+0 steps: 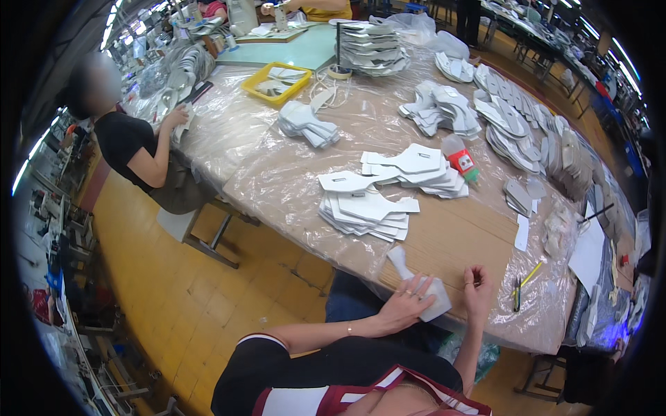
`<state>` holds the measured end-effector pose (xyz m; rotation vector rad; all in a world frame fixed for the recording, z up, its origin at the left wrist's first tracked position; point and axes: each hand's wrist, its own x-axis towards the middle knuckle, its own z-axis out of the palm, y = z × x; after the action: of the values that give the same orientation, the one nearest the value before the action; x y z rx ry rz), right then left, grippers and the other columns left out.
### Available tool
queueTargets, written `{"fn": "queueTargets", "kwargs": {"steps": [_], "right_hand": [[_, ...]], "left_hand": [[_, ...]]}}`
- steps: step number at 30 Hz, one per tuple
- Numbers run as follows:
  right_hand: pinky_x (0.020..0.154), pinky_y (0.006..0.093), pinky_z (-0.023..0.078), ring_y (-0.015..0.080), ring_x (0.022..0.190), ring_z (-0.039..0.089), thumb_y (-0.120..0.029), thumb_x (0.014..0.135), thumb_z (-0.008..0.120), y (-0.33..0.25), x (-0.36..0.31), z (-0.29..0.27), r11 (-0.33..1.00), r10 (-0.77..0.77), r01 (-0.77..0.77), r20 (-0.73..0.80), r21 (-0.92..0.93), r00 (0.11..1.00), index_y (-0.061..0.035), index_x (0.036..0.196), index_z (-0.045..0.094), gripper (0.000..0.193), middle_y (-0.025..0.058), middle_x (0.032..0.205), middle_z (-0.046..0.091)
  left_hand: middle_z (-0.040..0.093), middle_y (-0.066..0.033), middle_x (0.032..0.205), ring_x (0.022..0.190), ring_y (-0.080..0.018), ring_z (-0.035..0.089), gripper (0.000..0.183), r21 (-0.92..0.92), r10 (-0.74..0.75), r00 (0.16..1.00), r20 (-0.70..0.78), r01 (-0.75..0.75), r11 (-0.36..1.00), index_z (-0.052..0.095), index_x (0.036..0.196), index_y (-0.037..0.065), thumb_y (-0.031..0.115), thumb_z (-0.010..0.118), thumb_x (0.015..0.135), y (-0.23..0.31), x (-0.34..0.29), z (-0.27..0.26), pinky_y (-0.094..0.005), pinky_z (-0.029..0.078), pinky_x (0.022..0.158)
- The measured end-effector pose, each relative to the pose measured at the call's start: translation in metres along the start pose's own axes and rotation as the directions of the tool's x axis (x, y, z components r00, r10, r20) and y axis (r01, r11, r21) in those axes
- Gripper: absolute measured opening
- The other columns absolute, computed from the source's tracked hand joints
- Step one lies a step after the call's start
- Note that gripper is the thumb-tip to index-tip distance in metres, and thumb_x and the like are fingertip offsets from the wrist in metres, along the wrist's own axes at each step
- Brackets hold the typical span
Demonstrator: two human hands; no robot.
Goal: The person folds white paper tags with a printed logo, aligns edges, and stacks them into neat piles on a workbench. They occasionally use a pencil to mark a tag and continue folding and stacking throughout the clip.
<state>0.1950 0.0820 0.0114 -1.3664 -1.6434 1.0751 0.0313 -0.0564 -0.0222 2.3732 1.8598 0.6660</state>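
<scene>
My left hand (406, 306) lies with its fingers stretched out over a white cut piece (437, 305), pressing it on a brown cardboard sheet (458, 239). The narrow end of this piece points away from me. Just to the right, my right hand (478, 291) is raised above the cardboard with its fingertips pinched together. Whatever may be between them is too small to tell. Beyond my hands lie two stacks of similar white pieces, a nearer stack (364, 208) and a farther stack (420, 166), some with small dark slots.
A bottle with a red label (460, 159) lies beside the farther stack. A yellow stick (531, 272) and a small dark-handled tool (517, 294) lie at right. Many grey-white piles (510, 132) line the right side. A yellow tray (276, 82) and a seated co-worker (139, 139) are at left.
</scene>
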Motion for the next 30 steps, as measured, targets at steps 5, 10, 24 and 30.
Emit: {"fn": "queueTargets", "kwargs": {"steps": [5,10,24,30], "right_hand": [[0.073,0.0245,0.046,0.0093,0.079,0.054,-0.015,0.093,0.067,-0.028,-0.023,-0.004,0.996,0.086,-0.092,0.253,0.013,0.964,0.0003,0.109,0.062,0.023,0.0021,0.095,0.062],[0.094,0.0324,0.045,0.0155,0.105,0.057,-0.012,0.092,0.065,-0.071,-0.008,0.030,0.894,-0.231,-0.077,0.600,0.441,0.766,-0.0001,0.124,0.060,0.034,0.0089,0.120,0.062],[0.059,0.0252,0.040,0.0064,0.066,0.042,-0.020,0.097,0.062,-0.157,0.140,0.124,0.965,-0.231,0.240,0.761,0.102,0.606,0.0010,0.093,0.057,0.021,-0.0016,0.074,0.050],[0.060,0.0232,0.036,0.0046,0.072,0.040,-0.023,0.098,0.061,-0.146,0.147,0.150,0.984,-0.144,0.168,0.825,0.061,0.546,0.0003,0.095,0.052,0.025,-0.0037,0.079,0.045]], "left_hand": [[0.058,-0.0143,0.133,0.129,-0.0328,0.050,0.063,-0.334,-0.105,0.993,0.050,0.115,0.936,0.049,0.140,0.010,0.008,0.066,0.079,-0.003,-0.025,-0.041,-0.0506,0.034,0.107],[0.066,-0.0160,0.109,0.101,-0.0356,0.063,0.033,-0.899,-0.527,0.846,-0.084,0.164,0.405,0.061,0.122,0.002,0.004,0.062,0.088,-0.010,0.015,-0.095,-0.0426,0.043,0.097],[0.068,-0.0190,0.104,0.101,-0.0335,0.064,0.059,-0.311,-0.926,0.378,-0.003,0.879,0.360,0.059,0.123,0.002,0.046,0.069,0.084,-0.258,0.028,-0.126,-0.0423,0.049,0.088],[0.069,-0.0141,0.094,0.089,-0.0173,0.064,0.037,-0.671,-0.901,0.359,-0.243,0.609,0.423,0.057,0.115,-0.002,0.005,0.073,0.082,-0.256,0.028,-0.097,-0.0299,0.052,0.079]]}}
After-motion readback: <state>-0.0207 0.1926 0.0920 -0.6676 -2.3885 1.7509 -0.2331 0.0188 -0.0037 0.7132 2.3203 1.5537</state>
